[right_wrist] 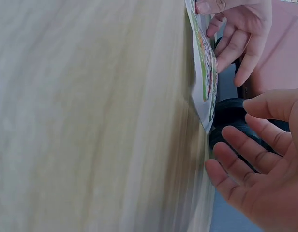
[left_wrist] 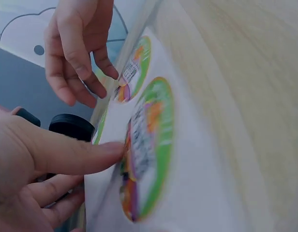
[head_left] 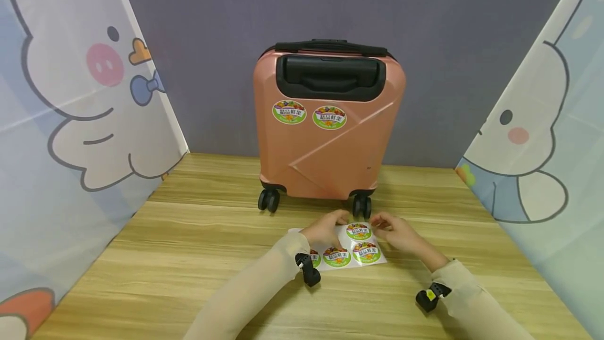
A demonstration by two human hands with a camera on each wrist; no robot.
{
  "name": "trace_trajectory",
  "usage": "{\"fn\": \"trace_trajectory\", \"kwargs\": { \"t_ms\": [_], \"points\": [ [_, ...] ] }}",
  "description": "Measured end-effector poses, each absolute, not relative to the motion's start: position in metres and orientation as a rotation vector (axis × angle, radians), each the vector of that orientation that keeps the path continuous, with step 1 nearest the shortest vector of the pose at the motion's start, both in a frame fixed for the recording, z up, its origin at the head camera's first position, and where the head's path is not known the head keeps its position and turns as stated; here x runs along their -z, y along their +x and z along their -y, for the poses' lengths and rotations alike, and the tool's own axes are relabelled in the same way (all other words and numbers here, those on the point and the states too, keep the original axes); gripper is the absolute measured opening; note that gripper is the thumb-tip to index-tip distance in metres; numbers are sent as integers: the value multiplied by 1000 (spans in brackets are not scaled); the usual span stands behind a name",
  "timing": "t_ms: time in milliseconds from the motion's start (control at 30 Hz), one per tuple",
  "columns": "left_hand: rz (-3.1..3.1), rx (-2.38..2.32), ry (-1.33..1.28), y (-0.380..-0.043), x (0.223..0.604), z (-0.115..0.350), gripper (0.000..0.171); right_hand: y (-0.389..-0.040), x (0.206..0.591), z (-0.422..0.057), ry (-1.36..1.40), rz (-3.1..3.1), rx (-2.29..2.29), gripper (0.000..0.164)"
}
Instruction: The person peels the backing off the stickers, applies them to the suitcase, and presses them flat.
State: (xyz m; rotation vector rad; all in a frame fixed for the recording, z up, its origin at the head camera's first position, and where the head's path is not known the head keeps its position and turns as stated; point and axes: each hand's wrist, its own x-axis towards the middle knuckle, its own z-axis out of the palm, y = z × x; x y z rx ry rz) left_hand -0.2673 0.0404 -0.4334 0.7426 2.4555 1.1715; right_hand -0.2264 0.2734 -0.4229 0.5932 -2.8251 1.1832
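Note:
A white sheet of oval fruit stickers [head_left: 341, 235] lies on the table, with its right corner lifted slightly off the wood in the right wrist view. My left hand [head_left: 324, 229] reaches over it. The left thumb tip touches a sticker [left_wrist: 156, 159] on the sheet, while the other fingers extend beyond the far edge. Close to the sheet's right side is my right hand [head_left: 400, 232], its fingers [right_wrist: 236, 159] loosely bent and holding nothing. Behind both hands stands an upright pink suitcase [head_left: 325, 161] bearing two matching stickers [head_left: 329, 117] below its black handle recess.
The suitcase's black wheels [head_left: 362, 206] stand just behind the sheet. Wood-grain tabletop [head_left: 189, 256] extends to both sides. A grey backdrop [head_left: 198, 56] rises at the back, and printed cartoon panels [head_left: 528, 140] flank the table.

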Motion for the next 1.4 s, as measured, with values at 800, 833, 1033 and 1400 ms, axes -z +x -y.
{"fn": "trace_trajectory", "kwargs": {
  "t_ms": [800,833,1033,1400],
  "points": [
    [-2050,-1529,857,-290,390,-15,54,-225,398,-248,877,2594,-975,20],
    [-2046,-1529,862,-290,389,-15,54,-224,397,-247,895,2585,-964,20],
    [-2047,-1480,855,-288,383,-14,53,-223,390,-241,982,2559,-932,22],
    [-2054,-1424,866,-287,370,-14,49,-223,383,-237,1085,2484,-924,20]
  ]
}}
